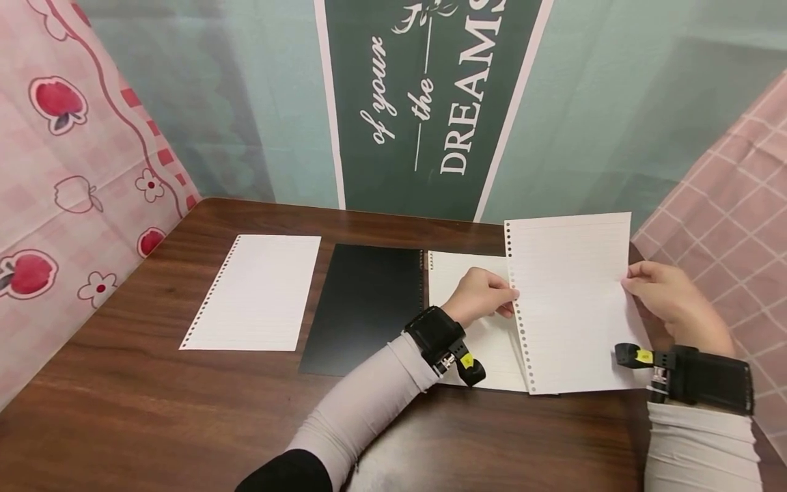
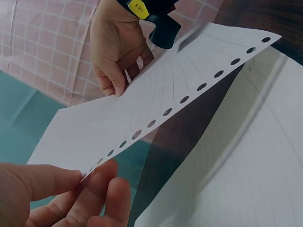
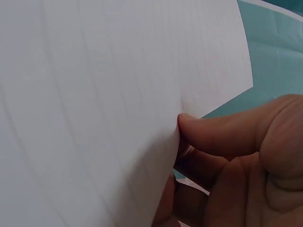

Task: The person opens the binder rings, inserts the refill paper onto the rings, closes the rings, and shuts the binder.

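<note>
A ruled loose-leaf sheet [image 1: 572,307] with a row of round holes down its left side is held up between both hands. My left hand [image 1: 479,295] pinches the punched edge about halfway along, between thumb and fingers. On the opposite edge, my right hand [image 1: 673,301] pinches the paper between thumb and fingers, also seen close up in the right wrist view. Below the raised sheet lies a cream ruled page [image 1: 492,355] with holes along its left side, partly covered by it. In the left wrist view the sheet [image 2: 142,99] bends slightly, above the cream page.
Left of the cream page lies a black notebook cover [image 1: 369,307] with holes along its right edge. Another white punched sheet [image 1: 255,294] rests farther left on the wooden table [image 1: 154,410]. Fabric hangings [image 1: 277,102] stand behind and at both sides.
</note>
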Demonstrator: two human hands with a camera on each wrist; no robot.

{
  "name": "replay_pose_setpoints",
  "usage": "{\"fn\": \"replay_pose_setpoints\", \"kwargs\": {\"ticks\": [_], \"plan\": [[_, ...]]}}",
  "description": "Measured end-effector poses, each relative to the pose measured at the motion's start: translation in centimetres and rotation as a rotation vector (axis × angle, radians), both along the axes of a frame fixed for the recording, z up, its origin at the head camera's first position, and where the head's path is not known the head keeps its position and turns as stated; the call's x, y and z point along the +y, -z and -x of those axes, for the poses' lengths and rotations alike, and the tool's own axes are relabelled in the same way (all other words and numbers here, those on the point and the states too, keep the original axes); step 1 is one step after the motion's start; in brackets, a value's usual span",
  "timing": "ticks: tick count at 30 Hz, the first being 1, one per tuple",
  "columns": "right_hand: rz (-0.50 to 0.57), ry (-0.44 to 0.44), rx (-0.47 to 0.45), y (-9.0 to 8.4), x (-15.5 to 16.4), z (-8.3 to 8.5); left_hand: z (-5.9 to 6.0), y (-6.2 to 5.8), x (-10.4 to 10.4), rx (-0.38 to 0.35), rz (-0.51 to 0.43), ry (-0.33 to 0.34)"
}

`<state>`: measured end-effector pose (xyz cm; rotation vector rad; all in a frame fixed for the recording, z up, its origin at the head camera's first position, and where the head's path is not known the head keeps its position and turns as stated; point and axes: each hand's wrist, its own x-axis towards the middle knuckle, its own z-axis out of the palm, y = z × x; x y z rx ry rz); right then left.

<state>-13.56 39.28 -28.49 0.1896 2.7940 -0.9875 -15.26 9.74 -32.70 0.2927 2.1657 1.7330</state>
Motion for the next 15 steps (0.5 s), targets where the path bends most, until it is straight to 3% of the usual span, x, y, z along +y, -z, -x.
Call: {"fn": "replay_pose_setpoints", "kwargs": {"ticks": [9, 15], "plan": [[0.043, -0.021, -0.004, 0.1, -1.0, 0.2, 0.3, -0.7, -1.5, 0.022, 0.022, 0.033], [0.015, -0.036, 0.024, 0.2, -2.0, 0.4, 0.6, -0.8, -2.4, 0.01, 0.05, 0.025]]}}
